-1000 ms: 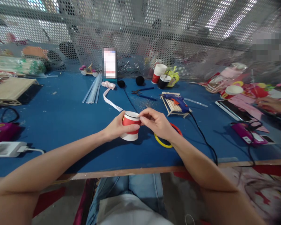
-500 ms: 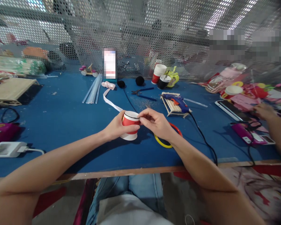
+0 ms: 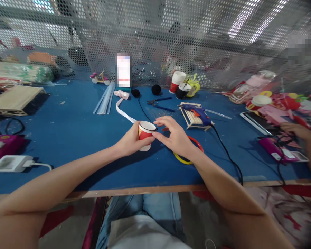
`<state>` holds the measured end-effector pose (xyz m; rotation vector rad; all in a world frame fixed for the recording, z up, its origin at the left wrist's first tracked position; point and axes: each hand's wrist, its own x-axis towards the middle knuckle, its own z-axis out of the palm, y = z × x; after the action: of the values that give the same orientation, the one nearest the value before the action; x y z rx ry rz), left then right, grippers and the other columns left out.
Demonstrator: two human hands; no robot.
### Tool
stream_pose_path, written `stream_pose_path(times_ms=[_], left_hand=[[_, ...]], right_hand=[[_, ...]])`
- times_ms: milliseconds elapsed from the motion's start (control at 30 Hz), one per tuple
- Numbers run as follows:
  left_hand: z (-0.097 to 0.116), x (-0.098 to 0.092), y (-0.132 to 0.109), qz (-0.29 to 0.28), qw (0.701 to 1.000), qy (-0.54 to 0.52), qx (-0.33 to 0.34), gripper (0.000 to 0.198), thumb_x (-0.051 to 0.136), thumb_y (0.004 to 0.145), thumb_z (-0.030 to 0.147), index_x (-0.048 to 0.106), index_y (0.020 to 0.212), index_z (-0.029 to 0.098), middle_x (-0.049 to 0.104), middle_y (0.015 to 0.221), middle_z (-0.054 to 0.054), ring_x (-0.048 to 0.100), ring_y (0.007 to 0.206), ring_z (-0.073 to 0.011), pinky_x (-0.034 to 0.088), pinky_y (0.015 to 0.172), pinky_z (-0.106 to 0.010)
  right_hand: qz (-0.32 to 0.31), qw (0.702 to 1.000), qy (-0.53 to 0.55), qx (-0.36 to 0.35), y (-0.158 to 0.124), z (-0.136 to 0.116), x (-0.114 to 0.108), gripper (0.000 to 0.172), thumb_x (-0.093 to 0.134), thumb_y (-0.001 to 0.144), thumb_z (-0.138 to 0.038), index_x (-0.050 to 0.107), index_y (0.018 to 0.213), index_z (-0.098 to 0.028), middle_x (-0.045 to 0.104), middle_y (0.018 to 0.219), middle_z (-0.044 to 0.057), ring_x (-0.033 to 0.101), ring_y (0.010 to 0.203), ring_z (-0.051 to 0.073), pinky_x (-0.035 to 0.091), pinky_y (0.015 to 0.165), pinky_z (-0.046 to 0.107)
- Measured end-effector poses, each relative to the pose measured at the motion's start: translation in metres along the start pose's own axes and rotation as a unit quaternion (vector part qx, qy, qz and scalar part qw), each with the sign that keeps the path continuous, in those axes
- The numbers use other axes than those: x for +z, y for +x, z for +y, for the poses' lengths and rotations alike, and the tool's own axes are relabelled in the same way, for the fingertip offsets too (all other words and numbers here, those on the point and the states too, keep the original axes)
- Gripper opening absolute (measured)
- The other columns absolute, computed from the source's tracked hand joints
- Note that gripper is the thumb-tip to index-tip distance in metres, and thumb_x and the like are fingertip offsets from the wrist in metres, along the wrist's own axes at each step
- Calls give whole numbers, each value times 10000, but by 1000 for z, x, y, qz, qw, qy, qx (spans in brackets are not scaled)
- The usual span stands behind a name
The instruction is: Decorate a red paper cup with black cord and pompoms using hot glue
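Observation:
My left hand [image 3: 131, 141] is wrapped round a small red and white paper cup [image 3: 145, 132] that stands upside down on the blue table [image 3: 67, 138]. A black thread circles the cup's upturned base. My right hand [image 3: 174, 136] hovers just right of the cup with its fingers spread; the thumb tip touches the cup's side. Red and yellow rings [image 3: 188, 152] lie under my right wrist.
A blue glue gun [image 3: 197, 112] rests on a stick rack, its black cord running to the table's front edge. Pliers [image 3: 158, 101], a white ribbon [image 3: 123, 105], clear glue sticks [image 3: 105, 100], stacked cups [image 3: 176, 81] and a wire mesh wall lie behind. Another person's hand [image 3: 295, 129] is at the right.
My right hand has let go of its pinch at the cup's rim and spread its fingers. The cup has tilted slightly. The other person's hand has shifted at the right.

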<state>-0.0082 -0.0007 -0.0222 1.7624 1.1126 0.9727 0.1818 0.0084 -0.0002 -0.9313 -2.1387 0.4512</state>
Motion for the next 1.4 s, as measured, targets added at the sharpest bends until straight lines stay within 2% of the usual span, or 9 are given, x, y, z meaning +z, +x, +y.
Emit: stream_pose_path(times_ms=[167,367,533,767,967,1200,1300,1400], left_hand=[[4,0,-1,-15,999,-39,-21,485,656,719,321,396,1078,123,541,965,-66,536,824,-152,460,713,-299],[-6,0,-1,-25,998,-36,-50,568,681,681,487,429,1053,138,545,894,-41,518,766,-149,447,681,-303],[-7,1,-1,-17,996,-51,-74,637,684,653,551,441,1066,131,563,920,-53,522,772,-152,455,699,-314],[-6,0,1,-21,994,-61,-83,640,683,655,550,449,1073,126,561,912,-50,518,764,-143,446,673,-289],[-2,0,0,-22,993,-69,-88,626,697,659,514,448,1084,128,555,908,-45,509,761,-136,439,668,-276],[7,1,0,-12,987,-109,-114,566,722,660,446,467,1056,132,547,846,-21,508,710,-115,438,628,-256],[5,1,1,-8,988,-108,-108,563,732,649,446,475,1040,132,560,859,-27,517,718,-118,444,633,-259],[3,1,1,-5,988,-115,-104,572,734,639,471,475,1027,139,579,870,-35,537,718,-127,458,633,-269]], right_hand=[[13,998,-34,-57,-1,-11,0,277,588,835,-308,554,1090,-205,555,1148,110,525,1098,228,485,898,425],[28,990,-90,-105,-4,-16,5,403,582,842,-351,522,1208,-193,539,1199,124,490,1142,233,433,972,440],[45,985,-116,-120,-4,-13,6,412,573,847,-376,554,1206,-174,553,1193,139,494,1135,245,444,948,449],[45,985,-119,-119,-4,-11,8,354,576,843,-385,612,1138,-194,568,1186,130,513,1127,250,443,943,457],[44,988,-96,-113,-4,-11,6,381,580,845,-348,573,1194,-193,561,1176,130,509,1118,241,455,935,452],[87,991,-24,-99,-3,-14,4,159,547,862,-204,609,1008,-214,613,1049,73,562,1024,189,472,905,398],[102,992,-2,-73,-4,-15,4,86,559,849,-196,585,926,-223,620,959,44,579,943,174,488,850,373],[116,993,14,-6,-5,-17,4,28,570,845,-241,559,840,-215,612,831,21,582,780,150,498,719,322]])
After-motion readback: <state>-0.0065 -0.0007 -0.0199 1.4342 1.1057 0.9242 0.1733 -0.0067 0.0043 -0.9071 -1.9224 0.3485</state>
